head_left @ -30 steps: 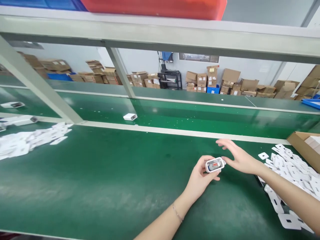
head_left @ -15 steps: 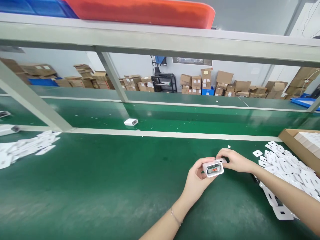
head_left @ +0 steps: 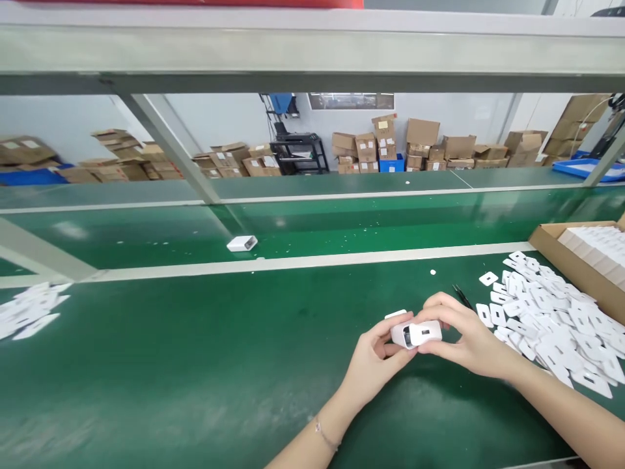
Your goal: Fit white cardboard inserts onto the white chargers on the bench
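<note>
My left hand is wrapped round a small white plastic housing, whose open end faces right. A white end cover with a small rectangular slot is pinched in my right hand. The cover lies against the housing's mouth and hides part of it; a dark gap shows at its left side. Just behind my left fingertips a white edge shows, too little of it to name. Black tweezers lie beyond my right hand, beside a heap of white slotted covers.
A cardboard box of white pieces stands behind the heap at right. Another white housing lies on the green belt past the pale rail. More flat white pieces lie at far left. A shelf beam crosses overhead.
My right hand has brought the cover across the housing's open end; the circuit board visible inside earlier is now mostly covered. The housing has turned, and the camera view has tilted and shifted.
</note>
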The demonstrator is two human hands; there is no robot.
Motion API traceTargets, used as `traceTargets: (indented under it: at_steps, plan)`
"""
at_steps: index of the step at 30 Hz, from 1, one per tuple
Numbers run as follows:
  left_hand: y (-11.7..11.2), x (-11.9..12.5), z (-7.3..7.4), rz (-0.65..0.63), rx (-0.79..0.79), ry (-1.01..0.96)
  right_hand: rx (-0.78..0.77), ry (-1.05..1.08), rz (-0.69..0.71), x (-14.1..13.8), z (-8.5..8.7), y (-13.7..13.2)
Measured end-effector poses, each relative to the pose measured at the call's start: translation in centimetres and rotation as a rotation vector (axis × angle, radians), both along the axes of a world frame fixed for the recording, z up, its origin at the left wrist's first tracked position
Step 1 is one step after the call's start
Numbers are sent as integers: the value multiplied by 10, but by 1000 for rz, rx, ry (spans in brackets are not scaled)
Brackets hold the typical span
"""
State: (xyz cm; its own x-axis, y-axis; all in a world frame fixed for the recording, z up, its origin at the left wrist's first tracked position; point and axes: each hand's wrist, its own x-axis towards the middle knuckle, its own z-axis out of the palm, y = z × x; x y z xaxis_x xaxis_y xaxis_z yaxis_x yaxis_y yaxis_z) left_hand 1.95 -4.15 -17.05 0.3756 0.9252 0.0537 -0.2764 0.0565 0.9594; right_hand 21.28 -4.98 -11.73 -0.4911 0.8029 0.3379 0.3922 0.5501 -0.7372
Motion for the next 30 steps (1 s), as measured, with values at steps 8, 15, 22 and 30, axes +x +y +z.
traceTargets:
  at_steps: [8,15,22,30]
  plan:
    - [-2,-2,3,-126,-50,-34,-34,102,-1,2,-13,-2]
    - [-4,2,6,-28,-46,8,-275,223,-15,0,-24,-6]
    - [-6,-1,6,14,-11,0,-770,618,99,-4,-34,1]
    - [-8,-3,8,41,104,53,-640,721,99,-12,-35,-1]
